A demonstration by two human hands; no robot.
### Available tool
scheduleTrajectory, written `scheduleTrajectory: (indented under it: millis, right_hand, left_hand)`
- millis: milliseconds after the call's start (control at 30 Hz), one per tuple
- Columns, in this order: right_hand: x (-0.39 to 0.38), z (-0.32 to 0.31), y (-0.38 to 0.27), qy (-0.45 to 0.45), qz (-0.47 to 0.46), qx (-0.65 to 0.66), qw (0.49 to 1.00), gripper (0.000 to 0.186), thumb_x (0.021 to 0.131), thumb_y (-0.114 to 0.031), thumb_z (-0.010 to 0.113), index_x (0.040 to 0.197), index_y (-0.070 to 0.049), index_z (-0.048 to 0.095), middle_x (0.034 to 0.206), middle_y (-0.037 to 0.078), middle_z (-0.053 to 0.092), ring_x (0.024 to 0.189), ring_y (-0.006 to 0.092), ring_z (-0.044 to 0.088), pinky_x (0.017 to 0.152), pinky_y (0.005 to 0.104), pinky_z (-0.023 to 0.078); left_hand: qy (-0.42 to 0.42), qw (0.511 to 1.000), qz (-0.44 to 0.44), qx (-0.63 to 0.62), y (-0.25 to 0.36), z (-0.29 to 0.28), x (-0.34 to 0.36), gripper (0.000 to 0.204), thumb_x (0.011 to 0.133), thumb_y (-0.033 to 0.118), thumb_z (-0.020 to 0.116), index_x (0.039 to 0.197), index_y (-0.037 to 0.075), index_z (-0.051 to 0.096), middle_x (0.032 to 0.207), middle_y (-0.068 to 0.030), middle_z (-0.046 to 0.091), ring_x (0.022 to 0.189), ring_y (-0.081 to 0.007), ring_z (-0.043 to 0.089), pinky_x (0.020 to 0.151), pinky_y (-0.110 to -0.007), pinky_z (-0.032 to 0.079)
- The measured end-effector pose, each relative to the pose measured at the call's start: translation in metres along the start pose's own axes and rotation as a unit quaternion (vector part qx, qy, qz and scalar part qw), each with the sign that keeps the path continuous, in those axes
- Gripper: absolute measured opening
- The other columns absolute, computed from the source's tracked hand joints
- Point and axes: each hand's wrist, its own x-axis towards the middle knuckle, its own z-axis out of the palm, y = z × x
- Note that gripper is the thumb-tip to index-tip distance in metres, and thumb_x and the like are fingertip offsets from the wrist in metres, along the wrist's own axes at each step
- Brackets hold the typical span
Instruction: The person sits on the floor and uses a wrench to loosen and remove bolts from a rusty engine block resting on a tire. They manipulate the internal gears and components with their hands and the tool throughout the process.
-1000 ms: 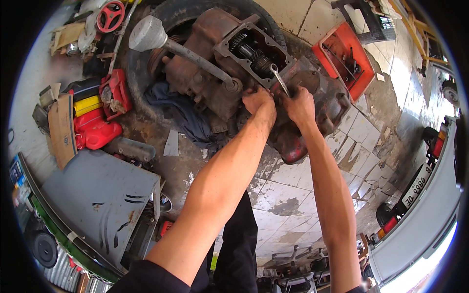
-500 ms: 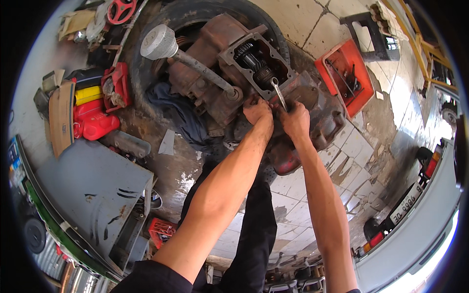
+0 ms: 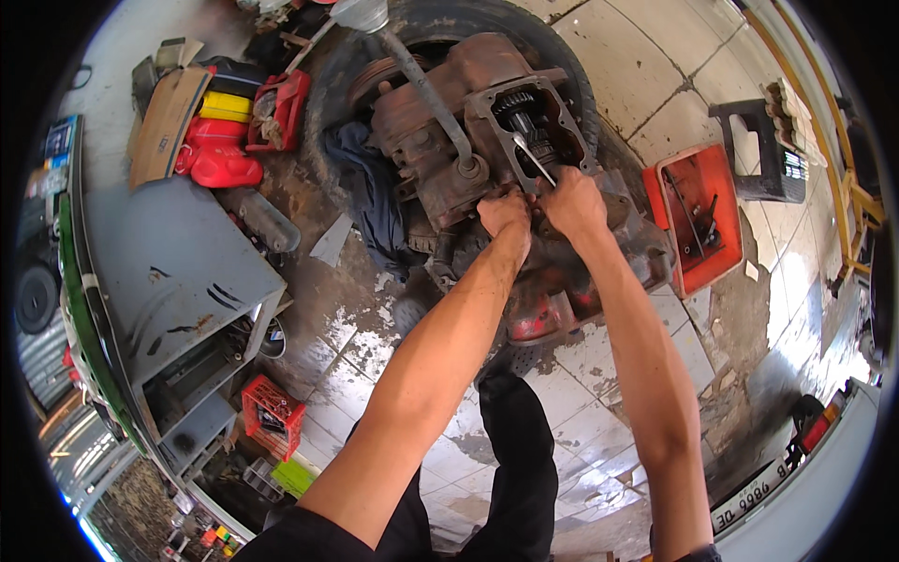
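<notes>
A rusty brown gearbox housing lies in front of me, with dark gears showing through its open top. My right hand is closed round the lower part of a ring-ended wrench. The wrench's upper end slants up and left over the opening. My left hand rests at the near edge of the housing, close beside the right. Its fingers are curled in; what they grip, if anything, is hidden. A grey gear lever rises from the housing left of the opening.
Behind the housing lies a large tire; dark cloth hangs at its left. At right stand an orange-red tool bin and a black stool. A grey metal cabinet, red jerrycan and red crate are at left.
The view has shifted, so the housing sits further right. The wrench leans more to the left now, and my right hand has come nearer the opening. Both hands stay close together.
</notes>
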Motion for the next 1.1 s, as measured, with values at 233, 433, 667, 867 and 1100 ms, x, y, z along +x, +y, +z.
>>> scheduleTrajectory:
  millis: [233, 433, 667, 867, 1100]
  right_hand:
    - [0.026, 0.019, -0.001, 0.023, -0.114, -0.035, 0.993, 0.033, 0.09, -0.037, 0.063, 0.107, -0.009, 0.069, 0.096, 0.022, 0.069, 0.094, 0.0424, 0.065, 0.08, 0.0515, 0.052]
    - [0.028, 0.03, 0.002, -0.006, -0.142, -0.053, 0.988, 0.034, 0.089, -0.038, 0.063, 0.107, -0.009, 0.067, 0.099, 0.023, 0.069, 0.096, 0.0423, 0.066, 0.083, 0.0511, 0.053]
    - [0.035, 0.026, 0.001, -0.055, -0.129, -0.105, 0.985, 0.045, 0.088, -0.041, 0.064, 0.109, -0.001, 0.065, 0.1, 0.029, 0.067, 0.102, 0.0441, 0.063, 0.088, 0.0504, 0.052]
    - [0.044, 0.024, 0.0, -0.053, -0.179, -0.157, 0.97, 0.042, 0.086, -0.032, 0.064, 0.104, 0.007, 0.067, 0.104, 0.031, 0.066, 0.108, 0.0408, 0.063, 0.093, 0.0472, 0.051]
    - [0.046, 0.015, 0.008, -0.046, -0.205, -0.144, 0.967, 0.039, 0.086, -0.038, 0.066, 0.105, -0.005, 0.072, 0.1, 0.027, 0.068, 0.1, 0.0425, 0.064, 0.089, 0.0473, 0.051]
  left_hand:
    - [0.039, 0.987, 0.081, 0.132, -0.027, -0.003, 0.023, 0.03, 0.077, 0.028, 0.074, 0.084, -0.001, 0.073, 0.076, -0.0203, 0.071, 0.072, -0.0333, 0.071, 0.07, -0.041, 0.055]
    - [0.047, 0.967, 0.178, 0.175, -0.045, -0.011, 0.04, 0.04, 0.08, 0.042, 0.072, 0.084, 0.002, 0.074, 0.075, -0.0173, 0.072, 0.074, -0.0333, 0.072, 0.07, -0.041, 0.055]
    - [-0.063, 0.985, 0.156, 0.032, -0.04, -0.021, 0.018, 0.029, 0.092, 0.022, 0.063, 0.084, -0.003, 0.074, 0.063, -0.0098, 0.07, 0.052, -0.0168, 0.067, 0.053, -0.033, 0.053]
    - [-0.021, 0.981, 0.183, 0.059, -0.053, -0.014, 0.041, 0.025, 0.079, 0.018, 0.065, 0.073, -0.004, 0.071, 0.064, -0.0151, 0.069, 0.058, -0.0272, 0.068, 0.061, -0.039, 0.054]
    - [0.025, 0.979, 0.154, 0.13, -0.05, 0.001, 0.051, 0.027, 0.076, 0.025, 0.071, 0.071, -0.001, 0.071, 0.068, -0.0153, 0.068, 0.066, -0.0278, 0.067, 0.063, -0.039, 0.052]
